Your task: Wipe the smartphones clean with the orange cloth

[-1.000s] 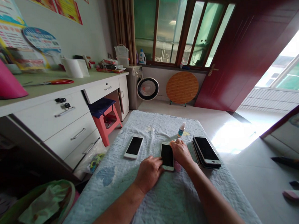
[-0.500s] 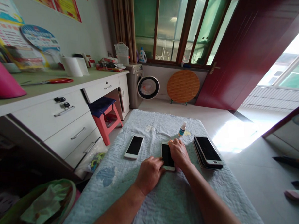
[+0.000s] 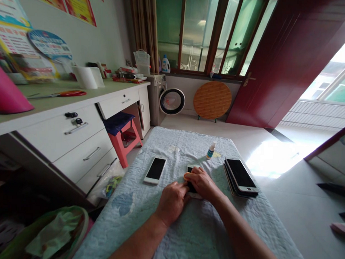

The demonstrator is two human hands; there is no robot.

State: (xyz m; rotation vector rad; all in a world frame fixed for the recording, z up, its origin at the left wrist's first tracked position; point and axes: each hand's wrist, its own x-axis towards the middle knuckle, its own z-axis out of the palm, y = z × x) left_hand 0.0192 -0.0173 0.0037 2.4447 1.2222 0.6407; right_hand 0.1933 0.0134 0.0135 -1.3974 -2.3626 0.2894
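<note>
A white smartphone (image 3: 192, 187) lies face up on the quilted cloth between my hands, its dark screen partly covered. My left hand (image 3: 172, 201) grips the phone's left edge, fingers bent against it. My right hand (image 3: 202, 182) is closed over the screen, pinching a small orange pad (image 3: 186, 176) against it; most of the pad is hidden under the fingers. Another white smartphone (image 3: 156, 170) rests face up to the left. On the right sits a stack of phones (image 3: 241, 175), a white-framed one on top. A small spray bottle (image 3: 211, 150) stands upright beyond my right hand.
The pale blue quilted cloth (image 3: 136, 225) covers the table. To the left are a white desk (image 3: 82, 138), a red stool (image 3: 123, 146) and a lined bin (image 3: 85, 223). A washing machine (image 3: 157, 96) with its door open and a round wooden tabletop (image 3: 212, 99) stand behind.
My right hand has slid leftward across the phone's screen with the orange pad, from the upper right to the left edge. My left hand stays at the phone's left side.
</note>
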